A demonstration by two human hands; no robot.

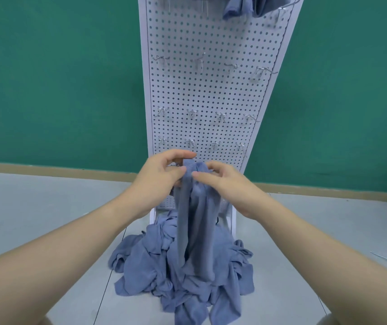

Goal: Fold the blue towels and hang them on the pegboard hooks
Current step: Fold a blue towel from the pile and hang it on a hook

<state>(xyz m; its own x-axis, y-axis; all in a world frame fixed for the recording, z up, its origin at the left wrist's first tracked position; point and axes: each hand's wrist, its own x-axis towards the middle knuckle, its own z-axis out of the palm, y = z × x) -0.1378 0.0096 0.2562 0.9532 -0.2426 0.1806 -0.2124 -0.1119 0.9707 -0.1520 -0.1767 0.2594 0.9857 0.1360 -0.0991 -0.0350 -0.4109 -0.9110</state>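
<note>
Head view, the only one we've got: both hands are up at centre frame, working one blue towel [196, 221]. The left hand [162, 174] pinches its top edge between thumb and fingers, and the right hand [225, 181] pinches the same edge just beside it, at about three o'clock from the left. So both hands are closed on cloth, fingers curled, nothing spread wide. The towel hangs straight down from them in a long bunched drape, not yet folded by the look of it.

Down at six o'clock, a crumpled heap of towels [183, 273] lies on the floor [47, 207] at the foot of the pegboard [204, 90]. Plenty left there.

Up at twelve o'clock, hung towels [241, 5] peek in at the board's top edge, so some are done. The rows of hooks [192, 112] across the middle and lower board stand bare. My call: early going, most of the job ahead. At four o'clock, a loose hook [385, 258] lies on the floor.
</note>
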